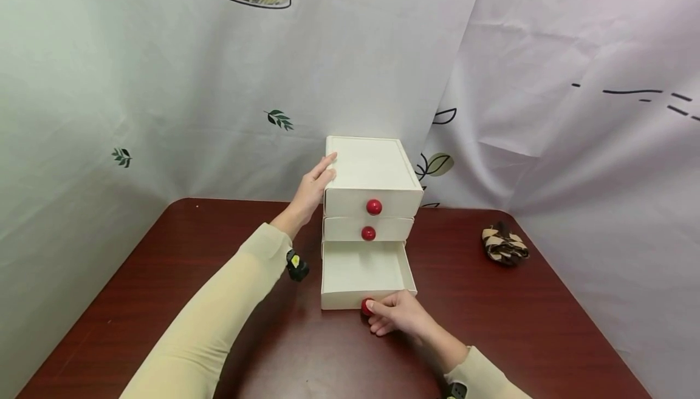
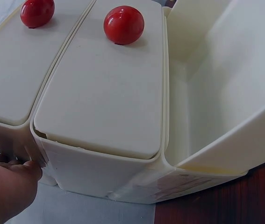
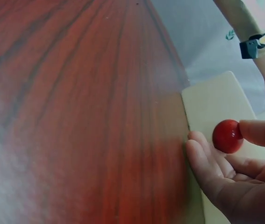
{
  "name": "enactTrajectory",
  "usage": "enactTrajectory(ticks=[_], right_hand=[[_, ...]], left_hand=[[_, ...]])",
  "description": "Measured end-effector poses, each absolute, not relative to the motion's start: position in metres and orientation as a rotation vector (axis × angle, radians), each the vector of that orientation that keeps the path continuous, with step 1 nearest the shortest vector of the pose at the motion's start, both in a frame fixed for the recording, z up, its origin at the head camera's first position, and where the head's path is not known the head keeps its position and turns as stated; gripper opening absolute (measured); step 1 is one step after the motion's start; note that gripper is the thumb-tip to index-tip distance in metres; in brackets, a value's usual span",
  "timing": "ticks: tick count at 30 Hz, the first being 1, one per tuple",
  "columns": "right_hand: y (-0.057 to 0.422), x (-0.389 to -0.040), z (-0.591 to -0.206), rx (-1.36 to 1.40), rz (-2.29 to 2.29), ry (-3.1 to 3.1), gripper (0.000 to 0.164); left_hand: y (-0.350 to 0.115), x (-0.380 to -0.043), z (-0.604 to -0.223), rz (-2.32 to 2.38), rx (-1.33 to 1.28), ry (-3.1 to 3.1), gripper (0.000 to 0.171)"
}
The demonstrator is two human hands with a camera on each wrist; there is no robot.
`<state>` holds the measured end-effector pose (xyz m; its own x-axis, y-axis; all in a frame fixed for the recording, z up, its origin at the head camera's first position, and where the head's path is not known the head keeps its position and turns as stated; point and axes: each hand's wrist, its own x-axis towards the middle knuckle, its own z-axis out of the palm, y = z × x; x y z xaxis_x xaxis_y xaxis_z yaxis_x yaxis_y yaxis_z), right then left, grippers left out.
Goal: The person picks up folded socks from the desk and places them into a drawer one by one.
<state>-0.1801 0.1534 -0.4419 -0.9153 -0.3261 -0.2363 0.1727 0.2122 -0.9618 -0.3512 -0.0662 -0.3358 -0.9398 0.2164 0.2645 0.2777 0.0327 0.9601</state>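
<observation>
A white three-drawer unit [image 1: 372, 162] stands at the back of the table, each drawer front carrying a round red knob. Its bottom drawer [image 1: 361, 268] is pulled out and nothing lies inside; the two upper drawers are closed. My left hand [image 1: 314, 183] rests against the unit's upper left side, fingertips over the top edge; in the left wrist view that hand [image 2: 10, 186] touches the side wall. With thumb and fingers, my right hand [image 1: 401, 314] pinches the bottom drawer's red knob [image 3: 227, 136].
A folded brown and cream checked cloth [image 1: 504, 245] lies on the right of the dark red wooden table [image 1: 492, 326]. Behind the table hangs a white printed curtain [image 1: 208, 83]. Dark wrist cameras [image 1: 297, 265] sit at both sleeves.
</observation>
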Motion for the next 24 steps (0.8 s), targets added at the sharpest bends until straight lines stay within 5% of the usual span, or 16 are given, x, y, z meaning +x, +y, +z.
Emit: enactTrajectory(ticks=[24], right_hand=[[0.235, -0.188, -0.386, -0.214, -1.700, 2.289, 0.043]], left_hand=[[-0.067, -0.327, -0.314, -2.116, -0.540, -2.245, 0.048]])
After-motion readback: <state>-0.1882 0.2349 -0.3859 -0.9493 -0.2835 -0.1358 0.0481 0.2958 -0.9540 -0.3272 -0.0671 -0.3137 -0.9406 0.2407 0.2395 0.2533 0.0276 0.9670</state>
